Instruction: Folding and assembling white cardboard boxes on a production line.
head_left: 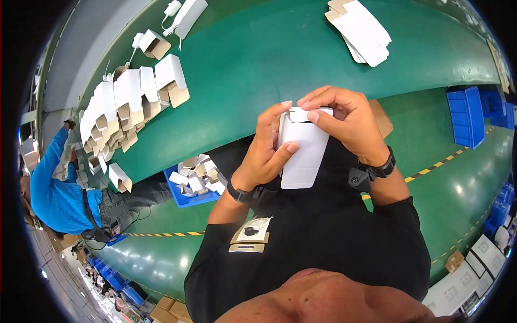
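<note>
White box [305, 156]: It is held up between the left hand [266, 145] and the right hand [344, 118], by the near edge of the green table [242, 81]. It looks like thin card, so it is likely light, a bit stiff and easy to squash (what is inside does not show).
Left hand: It is curled around the box's left side, thumb on the front, other fingers partly hidden. That seems a good place to hold, with a soft squeeze.
Right hand: Its thumb and fingers are bent in close, pinching at the top flap [301, 115].
Top flap: It looks thin and bendy, so a small pinch at its edge should do. A hard push could crease it, and the smooth card may slip a little.
Blue bin [188, 200]: It is below the table's near edge, with small boxes [196, 175] heaped inside.
Open boxes [126, 97]: They crowd the table's left end.
Flat white cards [362, 35]: They lie toward the table's far side.
Co-worker [59, 183]: This person is by the table's left end.
</note>
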Tool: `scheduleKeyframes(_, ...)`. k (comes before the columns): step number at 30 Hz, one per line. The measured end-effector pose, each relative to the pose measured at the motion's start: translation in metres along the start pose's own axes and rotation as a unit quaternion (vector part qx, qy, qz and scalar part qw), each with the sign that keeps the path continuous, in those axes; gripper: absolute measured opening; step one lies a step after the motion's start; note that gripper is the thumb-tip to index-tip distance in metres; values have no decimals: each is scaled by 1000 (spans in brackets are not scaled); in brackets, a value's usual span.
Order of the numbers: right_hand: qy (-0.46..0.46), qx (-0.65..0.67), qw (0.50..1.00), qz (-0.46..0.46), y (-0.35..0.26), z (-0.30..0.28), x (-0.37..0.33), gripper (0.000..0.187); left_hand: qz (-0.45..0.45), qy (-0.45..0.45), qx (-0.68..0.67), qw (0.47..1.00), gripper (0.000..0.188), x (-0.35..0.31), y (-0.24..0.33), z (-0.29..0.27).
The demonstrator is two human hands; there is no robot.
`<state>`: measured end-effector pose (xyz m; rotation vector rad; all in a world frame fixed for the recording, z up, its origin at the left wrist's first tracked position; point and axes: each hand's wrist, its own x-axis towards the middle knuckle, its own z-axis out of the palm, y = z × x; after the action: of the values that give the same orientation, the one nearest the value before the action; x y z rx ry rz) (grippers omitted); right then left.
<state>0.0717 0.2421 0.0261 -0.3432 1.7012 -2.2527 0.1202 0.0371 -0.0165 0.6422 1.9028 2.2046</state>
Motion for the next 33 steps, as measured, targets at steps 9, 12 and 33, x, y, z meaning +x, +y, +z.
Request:
scheduleKeyframes(9,3,-7,999,49,-2,-13,3,15,-22,-8,-67,997,62,13,-1,5)
scheduleKeyframes(12,-9,0,999,33,-2,-14,6,18,-10,12,-43,999,58,18,-5,1)
scheduleKeyframes(33,229,-741,619,-125,17,-124,76,45,150,252,673,678,45,244,-8,-177)
